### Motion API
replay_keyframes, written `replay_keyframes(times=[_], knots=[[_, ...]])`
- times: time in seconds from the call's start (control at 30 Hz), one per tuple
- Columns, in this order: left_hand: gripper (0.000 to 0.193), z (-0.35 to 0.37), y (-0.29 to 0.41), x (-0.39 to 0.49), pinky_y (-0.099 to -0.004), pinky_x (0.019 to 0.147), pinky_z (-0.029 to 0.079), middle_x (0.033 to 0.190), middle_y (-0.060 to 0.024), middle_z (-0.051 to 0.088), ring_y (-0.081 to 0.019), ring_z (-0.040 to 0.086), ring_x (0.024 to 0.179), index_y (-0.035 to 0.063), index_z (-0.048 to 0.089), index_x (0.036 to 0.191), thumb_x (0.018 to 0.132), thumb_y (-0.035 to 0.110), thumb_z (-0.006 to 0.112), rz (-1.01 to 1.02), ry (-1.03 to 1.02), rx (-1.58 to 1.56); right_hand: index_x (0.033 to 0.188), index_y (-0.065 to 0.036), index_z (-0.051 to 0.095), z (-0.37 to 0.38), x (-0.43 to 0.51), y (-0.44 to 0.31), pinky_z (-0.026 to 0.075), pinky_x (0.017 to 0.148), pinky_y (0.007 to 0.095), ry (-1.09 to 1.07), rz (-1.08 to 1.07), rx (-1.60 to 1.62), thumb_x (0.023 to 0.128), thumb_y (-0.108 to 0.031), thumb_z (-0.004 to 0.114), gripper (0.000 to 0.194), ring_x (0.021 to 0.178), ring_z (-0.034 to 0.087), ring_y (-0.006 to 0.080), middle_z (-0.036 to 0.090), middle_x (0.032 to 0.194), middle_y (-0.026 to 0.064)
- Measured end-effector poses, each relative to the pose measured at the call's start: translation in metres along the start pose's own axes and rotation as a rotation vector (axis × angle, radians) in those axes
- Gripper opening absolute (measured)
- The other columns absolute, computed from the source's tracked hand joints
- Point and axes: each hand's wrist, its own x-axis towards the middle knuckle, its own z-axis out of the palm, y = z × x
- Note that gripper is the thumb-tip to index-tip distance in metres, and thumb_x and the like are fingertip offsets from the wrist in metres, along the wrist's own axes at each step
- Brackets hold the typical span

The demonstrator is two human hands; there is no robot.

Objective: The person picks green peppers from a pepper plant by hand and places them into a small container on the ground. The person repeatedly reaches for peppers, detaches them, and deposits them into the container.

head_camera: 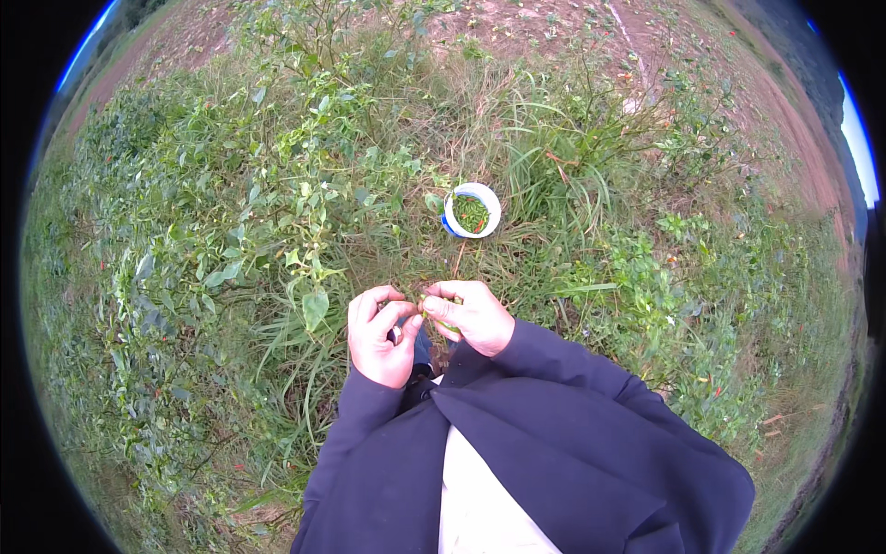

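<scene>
Close together in front of my body are my two hands. My right hand (pixel 472 315) is closed around several green chili peppers (pixel 450 327), some showing between its fingers. My left hand (pixel 384 336) has its thumb and fingertips brought together against the right fingertips; whether a pepper is pinched there I cannot tell. A small dark and light object, unclear in kind, shows inside the curl of the left hand. Beyond the hands a white plastic bucket (pixel 491 201) with a blue patch stands in the grass, holding green chili peppers (pixel 469 213) and a few red or orange ones.
Leafy pepper plants (pixel 228 256) grow densely on the left, and more plants (pixel 657 291) on the right. Tall grass (pixel 554 152) stands beside the bucket. Bare brown soil (pixel 498 24) lies farther off. A few red peppers dot the plants.
</scene>
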Motion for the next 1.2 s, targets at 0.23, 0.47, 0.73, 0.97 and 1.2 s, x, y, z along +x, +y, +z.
replay_keyframes(times=[0.23, 0.47, 0.73, 0.97, 1.2], knots=[[0.016, 0.008, -0.002, -0.002, -0.0353, 0.079, 0.043, 0.093, -0.0067, 0.057, -0.0262, 0.052, 0.090, 0.0062, 0.063, 0.081, 0.068, 0.007, 0.073, -0.137, 0.026, -0.090, 0.100, 0.000, 0.058, -0.005, 0.006, 0.006, 0.049, 0.066, 0.0307, 0.075, -0.413, -0.634, 0.085, -0.018, 0.064, 0.024, 0.072, 0.060, 0.0158, 0.062, 0.080, 0.0090], [0.014, 0.018, -0.008, 0.000, -0.0293, 0.076, 0.043, 0.093, -0.0078, 0.055, -0.0216, 0.053, 0.086, 0.0009, 0.059, 0.083, 0.072, 0.001, 0.068, -0.127, 0.090, 0.073, 0.097, 0.001, 0.056, -0.018, 0.014, -0.004, 0.041, 0.052, 0.0231, -0.156, 0.130, -0.075, 0.090, -0.022, 0.060, 0.024, 0.058, 0.051, 0.0087, 0.056, 0.075, 0.0038], [0.022, -0.012, -0.068, -0.010, -0.0259, 0.078, 0.041, 0.091, -0.0026, 0.056, -0.0126, 0.052, 0.084, 0.0032, 0.064, 0.097, 0.081, 0.018, 0.069, -0.448, 0.372, -0.174, 0.091, 0.002, 0.055, -0.128, 0.047, 0.004, 0.030, 0.038, 0.0197, 0.236, 0.120, 0.271, 0.093, -0.014, 0.053, 0.017, 0.050, 0.044, 0.0059, 0.053, 0.069, 0.0023], [0.012, -0.035, -0.104, -0.070, -0.0267, 0.077, 0.044, 0.103, -0.0065, 0.057, -0.0121, 0.053, 0.085, 0.0006, 0.061, 0.089, 0.081, 0.006, 0.066, -0.661, 0.495, -0.164, 0.125, 0.000, 0.047, -0.283, 0.183, 0.065, 0.051, 0.078, 0.0480, 0.690, 0.348, -0.112, 0.085, -0.039, 0.062, 0.057, 0.098, 0.058, 0.0356, 0.050, 0.122, 0.0198], [0.009, -0.053, -0.097, -0.126, -0.0199, 0.061, 0.044, 0.106, -0.0031, 0.057, -0.0067, 0.052, 0.072, 0.0047, 0.057, 0.082, 0.084, 0.009, 0.065, -0.816, 0.710, -0.266, 0.116, 0.001, 0.052, -0.205, 0.161, 0.078, 0.051, 0.082, 0.0403, 0.452, 0.392, -0.322, 0.092, -0.024, 0.055, 0.035, 0.100, 0.060, 0.0260, 0.059, 0.115, 0.0156]])
